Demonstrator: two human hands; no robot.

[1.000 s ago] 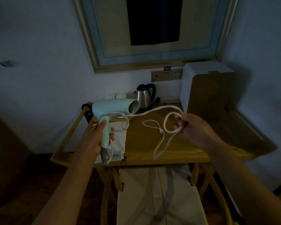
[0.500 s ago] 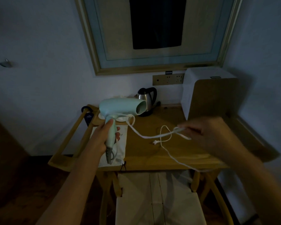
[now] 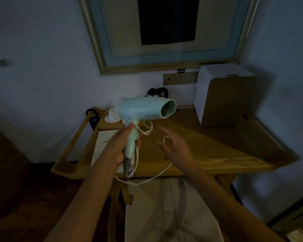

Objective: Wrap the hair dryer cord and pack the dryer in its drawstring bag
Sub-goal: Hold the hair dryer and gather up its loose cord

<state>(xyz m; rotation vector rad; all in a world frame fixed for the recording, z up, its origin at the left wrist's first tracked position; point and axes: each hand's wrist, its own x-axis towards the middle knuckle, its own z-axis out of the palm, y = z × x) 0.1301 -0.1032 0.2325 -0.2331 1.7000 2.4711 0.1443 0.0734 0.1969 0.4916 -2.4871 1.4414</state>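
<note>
I hold a pale green hair dryer (image 3: pixel 147 110) upright over the wooden table (image 3: pixel 226 151), nozzle pointing right. My left hand (image 3: pixel 118 149) grips its handle. A few turns of the white cord (image 3: pixel 143 182) sit around the handle top, and the rest sags below the table edge and rises into my right hand (image 3: pixel 179 151). That hand is motion-blurred just right of the handle, fingers loosely extended, with a small cord loop showing at the fingers. The white drawstring bag (image 3: pixel 101 144) lies flat on the table, partly hidden by my left hand.
A steel kettle (image 3: pixel 157 92) stands behind the dryer. White cups (image 3: pixel 112 116) sit at the back left. A white box with a wooden panel (image 3: pixel 222 100) fills the right rear corner. A wall outlet strip (image 3: pixel 180 78) is above. A chair seat (image 3: pixel 164 210) sits below the table front.
My right hand has swung left toward the dryer handle with the cord, and the long slack now hangs below the table edge. The dryer has risen slightly and tilted.
</note>
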